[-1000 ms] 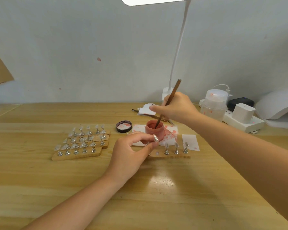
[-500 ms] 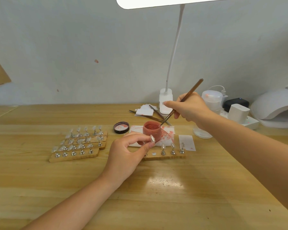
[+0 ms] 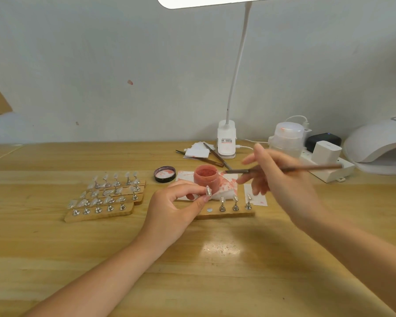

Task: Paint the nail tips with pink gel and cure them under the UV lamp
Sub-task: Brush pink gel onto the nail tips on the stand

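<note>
An open pot of pink gel stands on a stained white paper at mid-table. My left hand pinches a small metal stand with a nail tip just in front of the pot. My right hand holds a thin brown brush almost level, its tip just right of the pot's rim. A wooden strip with three more stands lies below. Several strips of clear nail tips sit to the left. The white UV lamp is at the far right.
The pot's black lid lies left of the pot. Spare brushes and paper lie by the desk lamp base. A clear plastic jar, a power strip with white adapter and a black box stand at the back right.
My right hand lifted the brush out of the pot and swung it right and down until it lies nearly level. My left hand kept its pinch on the stand.
</note>
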